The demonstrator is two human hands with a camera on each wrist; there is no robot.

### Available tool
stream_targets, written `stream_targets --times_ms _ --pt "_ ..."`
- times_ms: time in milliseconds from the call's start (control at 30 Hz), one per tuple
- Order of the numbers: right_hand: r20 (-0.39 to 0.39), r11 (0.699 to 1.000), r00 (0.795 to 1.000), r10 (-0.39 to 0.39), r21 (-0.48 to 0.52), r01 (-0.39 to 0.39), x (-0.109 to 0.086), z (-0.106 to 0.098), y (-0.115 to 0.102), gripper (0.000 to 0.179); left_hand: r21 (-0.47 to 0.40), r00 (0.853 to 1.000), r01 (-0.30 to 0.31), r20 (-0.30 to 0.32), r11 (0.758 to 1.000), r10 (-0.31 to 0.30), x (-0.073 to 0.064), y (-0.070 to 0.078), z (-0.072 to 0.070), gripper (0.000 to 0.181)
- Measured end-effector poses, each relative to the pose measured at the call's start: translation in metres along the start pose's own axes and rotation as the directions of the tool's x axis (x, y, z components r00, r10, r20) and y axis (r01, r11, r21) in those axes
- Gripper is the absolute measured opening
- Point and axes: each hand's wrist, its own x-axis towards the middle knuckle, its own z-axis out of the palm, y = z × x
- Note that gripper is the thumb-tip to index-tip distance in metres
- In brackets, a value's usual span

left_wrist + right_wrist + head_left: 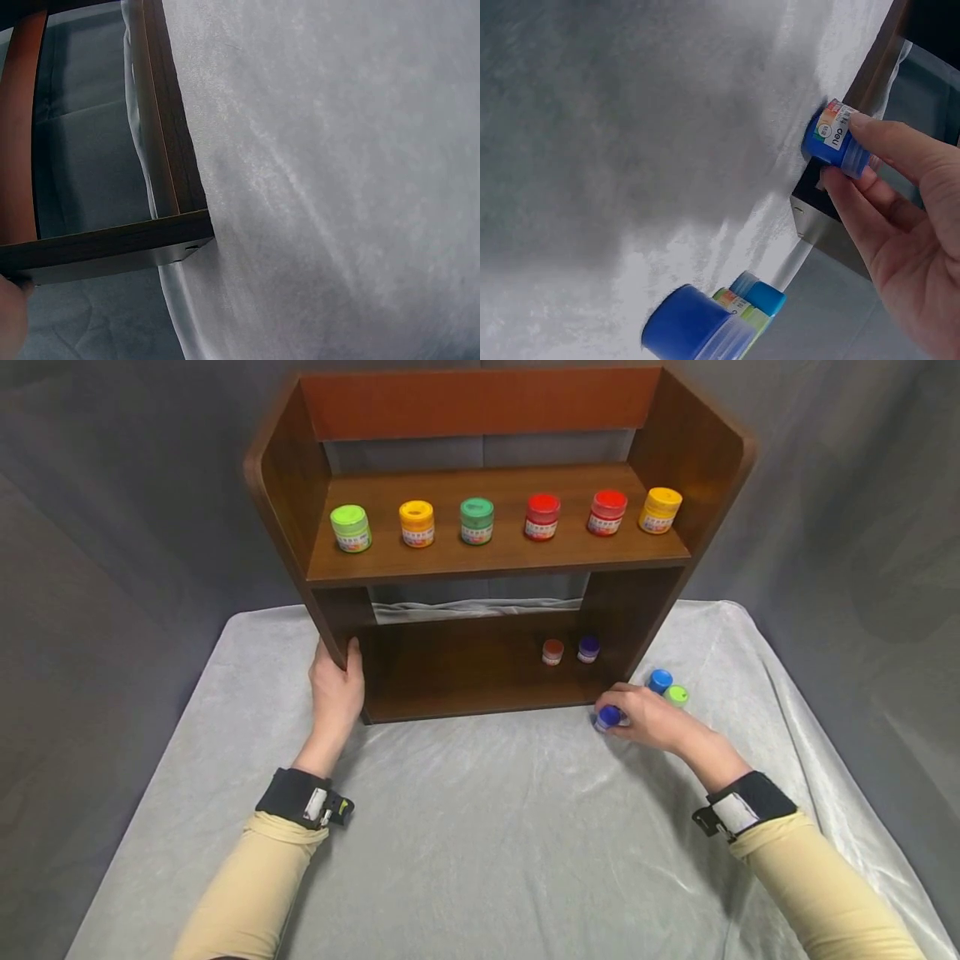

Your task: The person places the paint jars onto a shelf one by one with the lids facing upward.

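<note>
Blue jar [608, 718], likely light, rigid, best held side-on: right of centre, my right hand [651, 717] pinches it, left hand [337, 692] gripping the shelf [450, 668].

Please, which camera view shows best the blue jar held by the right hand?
The right wrist view: the jar is larger there, its label plainly visible. The head view shows it small, mainly its lid; the left wrist view does not show it.

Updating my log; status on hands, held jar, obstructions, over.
Left hand grips left side of shelf unit. Right hand pinches blue jar near unit's right corner. Possible obstruction: reddish jar, purple jar on lower shelf, right end.
</note>
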Motion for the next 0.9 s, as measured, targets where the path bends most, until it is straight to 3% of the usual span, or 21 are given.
stream_targets --times_ms 333,567,900 --pt "-0.091 0.997 0.993 -0.075 0.009 0.076 0.008 -0.004 -0.009 0.035 0.007 1.000 -0.017 -0.002 1.000 0.017 0.000 0.000 -0.001 0.039" --pt "-0.069 0.998 0.997 -0.043 0.039 0.045 0.012 -0.006 -0.017 0.037 0.012 1.000 0.014 0.001 1.000 -0.014 -0.003 -0.003 0.001 0.040" --pt "-0.096 0.999 0.995 -0.028 0.040 0.032 0.022 -0.012 -0.021 0.039 0.011 1.000 -0.002 -0.005 1.000 0.003 -0.001 0.000 0.000 0.039"
